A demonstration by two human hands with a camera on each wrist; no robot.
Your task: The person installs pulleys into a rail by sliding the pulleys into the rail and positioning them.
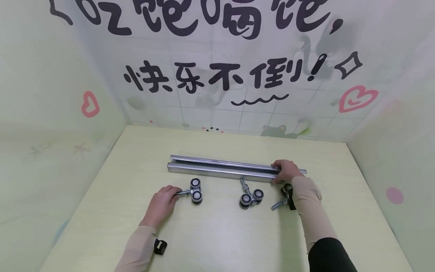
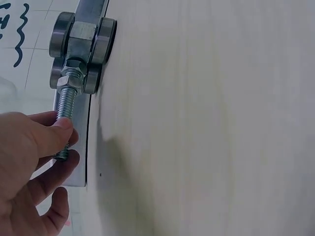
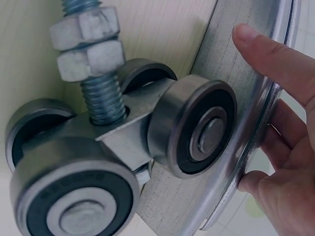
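My left hand [image 1: 161, 206] pinches the threaded bolt [image 2: 66, 101] of a steel roller trolley [image 1: 196, 195] between thumb and fingers; its wheels face up in the head view. A long silver C-shaped rail [image 1: 204, 170] lies across the table, slot upward. Near its right end, my right hand [image 1: 287, 172] grips it, thumb on the near side and fingers over the slot, as the right wrist view shows. Just below that wrist sits another roller trolley [image 3: 211, 132], partly hidden by the wrist strap in the head view. A third roller trolley [image 1: 245, 200] lies between the hands.
The pale wooden table [image 1: 217, 238] is bounded by a printed cloth backdrop [image 1: 210, 117] behind and side panels [image 1: 401, 158] left and right. The rail lies between the trolleys and the backdrop.
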